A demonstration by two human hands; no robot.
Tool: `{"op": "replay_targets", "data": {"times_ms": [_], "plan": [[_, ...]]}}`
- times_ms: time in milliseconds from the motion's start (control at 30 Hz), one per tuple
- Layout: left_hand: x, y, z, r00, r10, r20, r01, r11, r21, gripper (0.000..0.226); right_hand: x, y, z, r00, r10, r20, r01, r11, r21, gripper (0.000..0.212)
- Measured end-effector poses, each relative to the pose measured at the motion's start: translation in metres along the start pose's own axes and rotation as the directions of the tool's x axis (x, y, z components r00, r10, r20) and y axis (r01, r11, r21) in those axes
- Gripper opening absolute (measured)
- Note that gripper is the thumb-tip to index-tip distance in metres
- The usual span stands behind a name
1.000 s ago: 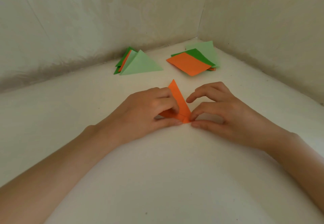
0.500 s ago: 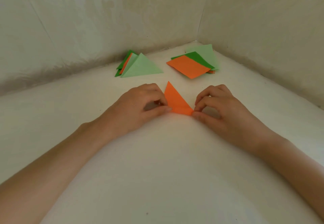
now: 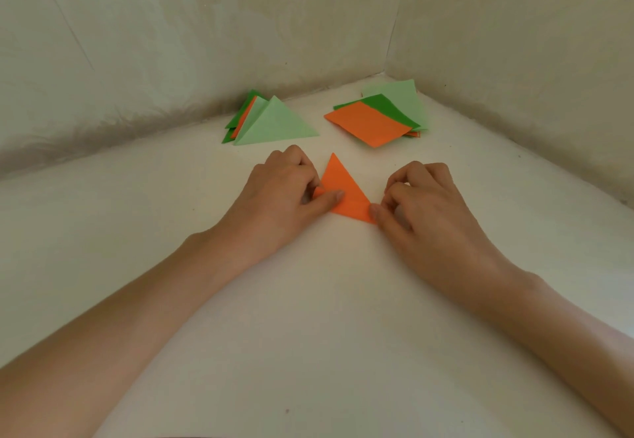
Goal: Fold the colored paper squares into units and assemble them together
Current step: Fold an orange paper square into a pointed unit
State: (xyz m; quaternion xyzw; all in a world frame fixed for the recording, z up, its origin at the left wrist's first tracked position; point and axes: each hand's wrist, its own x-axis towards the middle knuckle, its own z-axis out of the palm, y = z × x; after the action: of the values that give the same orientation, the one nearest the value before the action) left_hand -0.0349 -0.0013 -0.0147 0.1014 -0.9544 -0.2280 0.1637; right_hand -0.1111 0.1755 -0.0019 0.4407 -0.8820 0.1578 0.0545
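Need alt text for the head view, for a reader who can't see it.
The left hand and right hand pinch opposite corners of an orange triangle lying on a white surface. Behind it sit a pile of folded triangles and a stack of squares.

Dim, soft, even light with a wide-angle bend

The light is diffuse and carries a yellow-green cast; its source cannot be told, though the white surface (image 3: 326,317) is brightest at the right edge. Shadows are faint smudges under the left hand (image 3: 284,197), the right hand (image 3: 422,204) and the orange triangle (image 3: 343,194), whose colour reads saturated and matte. The centre is fairly sharp. Toward the edges the foot of the wall (image 3: 171,43) curves, the forearms stretch, and detail turns soft.
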Motion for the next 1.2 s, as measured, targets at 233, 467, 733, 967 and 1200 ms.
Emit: {"op": "replay_targets", "data": {"times_ms": [233,467,733,967,1200], "plan": [[0.0,0.005,0.001,1.0,-0.018,-0.008,0.019,0.99,0.137,0.032,-0.002,-0.004,0.004,0.999,0.017,-0.038,-0.022,0.99,-0.138,0.032],[-0.003,-0.001,-0.001,0.999,-0.006,-0.032,0.01,0.995,0.097,0.024,0.001,0.003,0.001,0.999,0.041,0.009,-0.041,0.999,-0.02,0.019],[-0.011,0.0,-0.006,0.965,0.261,-0.009,-0.258,0.959,0.12,0.006,0.003,0.007,0.001,0.996,0.014,0.086,-0.022,0.996,0.092,0.015],[-0.026,0.007,-0.007,0.824,0.534,0.188,-0.565,0.795,0.219,0.039,0.004,0.011,-0.003,0.99,-0.011,0.144,-0.008,0.992,0.127,0.015],[-0.028,-0.002,-0.025,0.821,0.514,0.249,-0.569,0.771,0.286,0.041,0.005,0.013,-0.004,0.99,-0.027,0.14,0.009,0.991,0.131,0.013]]}}
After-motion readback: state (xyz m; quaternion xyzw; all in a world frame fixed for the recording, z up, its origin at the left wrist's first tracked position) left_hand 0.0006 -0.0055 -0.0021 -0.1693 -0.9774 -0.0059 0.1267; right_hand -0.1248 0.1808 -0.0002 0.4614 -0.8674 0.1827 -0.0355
